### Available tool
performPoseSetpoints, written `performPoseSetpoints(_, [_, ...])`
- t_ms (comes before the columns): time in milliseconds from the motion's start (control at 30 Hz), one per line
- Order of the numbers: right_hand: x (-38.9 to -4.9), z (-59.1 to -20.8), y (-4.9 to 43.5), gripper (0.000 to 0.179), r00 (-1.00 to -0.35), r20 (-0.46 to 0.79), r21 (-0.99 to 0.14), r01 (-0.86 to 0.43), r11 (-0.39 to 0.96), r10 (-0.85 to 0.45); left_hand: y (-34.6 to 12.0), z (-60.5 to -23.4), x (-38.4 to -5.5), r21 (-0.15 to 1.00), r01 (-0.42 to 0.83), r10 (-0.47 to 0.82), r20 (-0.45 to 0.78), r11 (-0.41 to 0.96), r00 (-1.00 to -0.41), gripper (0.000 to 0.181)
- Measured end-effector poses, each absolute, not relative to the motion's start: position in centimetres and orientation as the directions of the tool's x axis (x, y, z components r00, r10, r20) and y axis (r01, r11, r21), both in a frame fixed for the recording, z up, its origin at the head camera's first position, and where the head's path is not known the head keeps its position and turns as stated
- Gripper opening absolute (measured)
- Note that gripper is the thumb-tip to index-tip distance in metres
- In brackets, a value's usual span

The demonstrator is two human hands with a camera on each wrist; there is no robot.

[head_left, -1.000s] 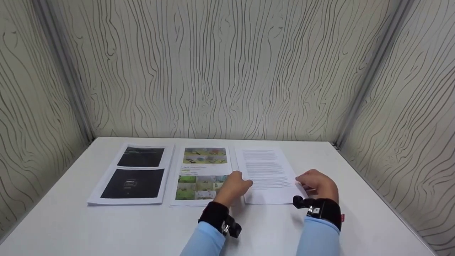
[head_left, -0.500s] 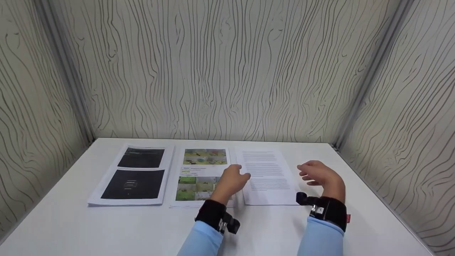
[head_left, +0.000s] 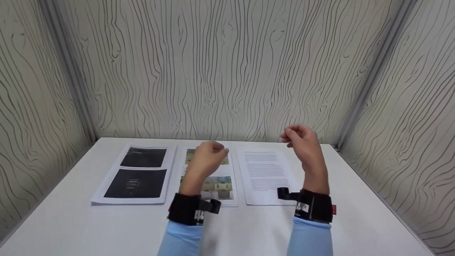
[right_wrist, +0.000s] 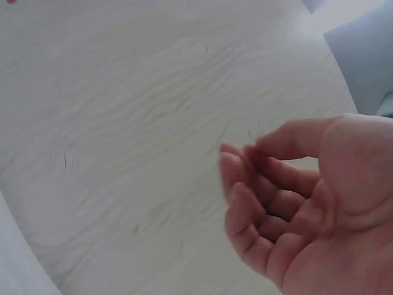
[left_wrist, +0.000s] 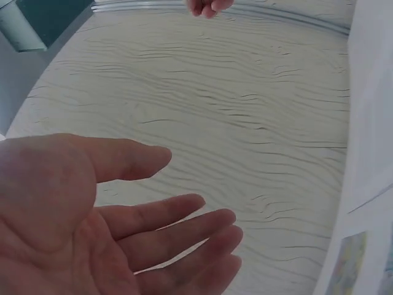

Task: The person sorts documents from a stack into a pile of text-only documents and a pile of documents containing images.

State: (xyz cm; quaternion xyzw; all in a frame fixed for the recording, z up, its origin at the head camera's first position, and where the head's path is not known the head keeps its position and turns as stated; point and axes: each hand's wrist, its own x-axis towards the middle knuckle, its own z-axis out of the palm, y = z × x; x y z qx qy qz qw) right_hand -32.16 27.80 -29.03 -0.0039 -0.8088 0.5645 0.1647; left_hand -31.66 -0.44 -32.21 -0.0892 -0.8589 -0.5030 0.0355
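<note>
My left hand (head_left: 203, 164) is raised over the middle stack of printed sheets (head_left: 223, 185), which shows colour pictures and is partly hidden by that hand. In the left wrist view the palm (left_wrist: 43, 203) faces the camera, fingers relaxed and apart from the thumb, holding nothing. Higher up and to the right, my right hand (head_left: 305, 144) hovers beyond the right-hand text sheets (head_left: 265, 170). Its fingers (right_wrist: 245, 215) are loosely curled with the thumb near the index fingertip, and nothing shows between them. Farthest left lies a thicker paper stack (head_left: 137, 183) with two dark printed panels.
All three paper stacks lie side by side on a white table (head_left: 117, 227). Wood-grain patterned panels (head_left: 213, 71) wall in the back and both sides. Each wrist wears a black strap with a small camera, such as the right strap (head_left: 314, 206).
The right hand has let go of the right-hand sheets' edge and risen. The left hand has lifted from between the stacks and shifted left over the middle one. The papers stay put.
</note>
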Motion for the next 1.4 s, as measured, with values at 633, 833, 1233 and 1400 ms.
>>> performPoseSetpoints(633, [-35.8,-37.6,2.8,0.017,-0.959,0.091,-0.947,-0.167,0.276,-0.267,-23.9,-36.2,-34.3,0.696,-0.057,-0.142,0.065,0.716,-0.988,0.048])
performPoseSetpoints(833, [-35.7,-39.8,0.7,0.026,-0.945,-0.042,-0.885,-0.115,0.45,-0.325,-25.3,-39.4,-35.1,0.659,-0.119,-0.164,0.006,0.742,-0.987,0.061])
performPoseSetpoints(1233, [-35.7,-41.6,-1.3,0.035,-0.963,-0.101,-0.74,-0.097,0.666,-0.252,-25.8,-41.3,-35.4,0.622,-0.17,-0.168,-0.061,0.765,-0.984,0.066])
performPoseSetpoints(1400, [-35.9,-41.9,-1.2,0.036,-0.96,-0.12,-0.744,-0.082,0.663,-0.253,-25.7,-41.5,-35.5,0.587,-0.189,-0.176,-0.08,0.788,-0.981,0.068])
